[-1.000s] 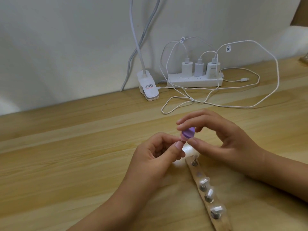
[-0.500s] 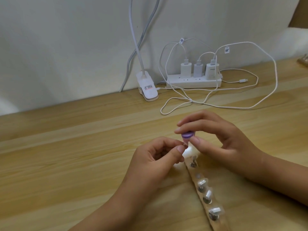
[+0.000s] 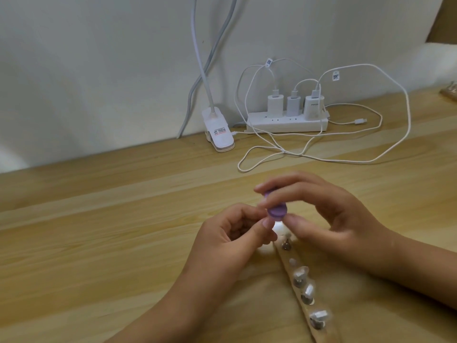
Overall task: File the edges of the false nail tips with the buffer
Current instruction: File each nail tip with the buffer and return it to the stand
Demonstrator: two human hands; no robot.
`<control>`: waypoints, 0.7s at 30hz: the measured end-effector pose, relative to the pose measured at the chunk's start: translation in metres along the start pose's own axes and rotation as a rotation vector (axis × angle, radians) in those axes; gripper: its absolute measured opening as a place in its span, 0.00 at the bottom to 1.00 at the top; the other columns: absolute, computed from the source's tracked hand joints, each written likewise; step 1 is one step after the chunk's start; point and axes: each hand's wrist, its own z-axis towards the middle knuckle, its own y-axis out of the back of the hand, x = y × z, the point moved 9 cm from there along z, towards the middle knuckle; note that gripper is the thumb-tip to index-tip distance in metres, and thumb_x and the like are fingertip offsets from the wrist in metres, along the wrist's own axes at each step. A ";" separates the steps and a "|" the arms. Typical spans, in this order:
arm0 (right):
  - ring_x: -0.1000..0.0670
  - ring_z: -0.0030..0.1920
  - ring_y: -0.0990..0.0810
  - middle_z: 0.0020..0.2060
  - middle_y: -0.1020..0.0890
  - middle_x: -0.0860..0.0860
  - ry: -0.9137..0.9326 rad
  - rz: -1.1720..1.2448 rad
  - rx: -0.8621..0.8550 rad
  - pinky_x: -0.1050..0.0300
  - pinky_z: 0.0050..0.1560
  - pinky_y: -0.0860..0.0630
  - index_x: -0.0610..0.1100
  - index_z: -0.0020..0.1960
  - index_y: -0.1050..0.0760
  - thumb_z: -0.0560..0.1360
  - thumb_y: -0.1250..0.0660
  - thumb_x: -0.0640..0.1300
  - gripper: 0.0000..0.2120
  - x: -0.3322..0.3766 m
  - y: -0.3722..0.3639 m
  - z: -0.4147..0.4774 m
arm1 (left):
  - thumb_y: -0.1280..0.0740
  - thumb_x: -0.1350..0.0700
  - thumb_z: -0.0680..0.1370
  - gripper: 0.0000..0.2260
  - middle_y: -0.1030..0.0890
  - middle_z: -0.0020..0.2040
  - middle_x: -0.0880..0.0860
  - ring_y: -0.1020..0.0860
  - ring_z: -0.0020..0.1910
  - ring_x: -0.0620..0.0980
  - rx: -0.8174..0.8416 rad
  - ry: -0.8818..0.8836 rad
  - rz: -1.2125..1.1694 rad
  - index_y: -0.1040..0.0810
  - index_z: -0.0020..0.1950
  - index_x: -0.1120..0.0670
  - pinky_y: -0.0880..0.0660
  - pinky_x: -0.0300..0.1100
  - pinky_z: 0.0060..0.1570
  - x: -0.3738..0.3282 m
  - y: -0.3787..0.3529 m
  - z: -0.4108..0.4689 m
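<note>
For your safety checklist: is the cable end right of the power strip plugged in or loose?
Loose: the cable end lies unplugged on the table.

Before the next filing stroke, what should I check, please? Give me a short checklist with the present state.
1. Buffer gripped by right hand: ok.
2. Left hand pinched beside the buffer: ok.
3. Tip inside that pinch: cannot tell, hidden.
4. Buffer touching the tip's edge: cannot tell, blurred.
5. Other tips standing on the strip: ok.

Purple buffer [image 3: 351,212] — white power strip [image 3: 286,123].
</note>
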 end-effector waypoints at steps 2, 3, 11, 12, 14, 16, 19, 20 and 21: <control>0.48 0.64 0.22 0.59 0.20 0.49 0.019 0.000 -0.001 0.56 0.63 0.27 0.42 0.56 0.20 0.76 0.34 0.39 0.10 0.001 -0.001 0.000 | 0.29 0.49 0.71 0.08 0.15 0.38 0.51 0.18 0.40 0.43 -0.008 -0.005 -0.007 0.16 0.47 0.49 0.25 0.32 0.42 0.000 0.001 0.000; 0.48 0.63 0.22 0.59 0.20 0.48 0.007 0.011 -0.025 0.55 0.63 0.26 0.42 0.57 0.20 0.76 0.32 0.38 0.10 -0.001 0.000 0.001 | 0.29 0.49 0.70 0.08 0.15 0.38 0.51 0.18 0.39 0.43 -0.023 -0.001 -0.016 0.16 0.47 0.50 0.25 0.31 0.41 0.000 0.002 0.001; 0.49 0.59 0.21 0.55 0.20 0.50 0.037 -0.075 -0.086 0.56 0.58 0.24 0.43 0.58 0.21 0.76 0.29 0.43 0.12 0.000 0.006 0.002 | 0.29 0.51 0.70 0.06 0.15 0.37 0.52 0.18 0.38 0.43 -0.052 -0.002 -0.039 0.17 0.44 0.50 0.26 0.30 0.39 0.002 0.007 0.001; 0.49 0.59 0.21 0.55 0.20 0.49 0.051 -0.088 -0.083 0.56 0.59 0.24 0.42 0.58 0.21 0.76 0.30 0.43 0.12 0.001 0.006 0.002 | 0.29 0.51 0.70 0.06 0.15 0.36 0.52 0.18 0.37 0.43 -0.053 -0.003 -0.044 0.16 0.43 0.49 0.26 0.30 0.39 0.002 0.007 0.001; 0.49 0.59 0.21 0.55 0.21 0.48 0.105 -0.144 -0.059 0.57 0.60 0.26 0.40 0.58 0.21 0.76 0.32 0.43 0.12 0.005 0.003 0.002 | 0.30 0.51 0.70 0.04 0.16 0.36 0.52 0.19 0.36 0.43 -0.047 -0.009 -0.052 0.16 0.41 0.49 0.26 0.30 0.38 0.000 0.006 0.001; 0.50 0.60 0.22 0.55 0.21 0.48 0.095 -0.150 -0.070 0.57 0.61 0.26 0.41 0.58 0.21 0.76 0.33 0.43 0.12 0.004 0.003 0.003 | 0.29 0.51 0.69 0.04 0.16 0.35 0.52 0.19 0.36 0.43 -0.053 -0.005 -0.058 0.16 0.41 0.50 0.26 0.30 0.38 0.001 0.007 0.001; 0.49 0.61 0.22 0.56 0.21 0.47 0.088 -0.131 -0.078 0.57 0.61 0.26 0.40 0.58 0.21 0.76 0.33 0.42 0.11 0.004 0.005 0.003 | 0.29 0.51 0.69 0.06 0.16 0.35 0.53 0.19 0.36 0.43 -0.051 -0.002 -0.071 0.17 0.42 0.52 0.26 0.30 0.38 0.001 0.006 0.001; 0.49 0.61 0.22 0.56 0.21 0.47 0.103 -0.143 -0.068 0.58 0.61 0.27 0.40 0.57 0.21 0.77 0.33 0.42 0.11 0.005 0.003 0.003 | 0.30 0.51 0.69 0.07 0.16 0.35 0.52 0.19 0.36 0.43 -0.045 -0.006 -0.069 0.17 0.42 0.53 0.26 0.30 0.38 0.000 0.005 0.001; 0.49 0.61 0.22 0.56 0.21 0.47 0.105 -0.148 -0.065 0.58 0.61 0.27 0.40 0.57 0.21 0.77 0.32 0.42 0.11 0.005 0.003 0.003 | 0.30 0.52 0.70 0.08 0.16 0.35 0.52 0.19 0.36 0.43 -0.042 -0.009 -0.068 0.18 0.43 0.54 0.26 0.30 0.38 0.000 0.005 0.001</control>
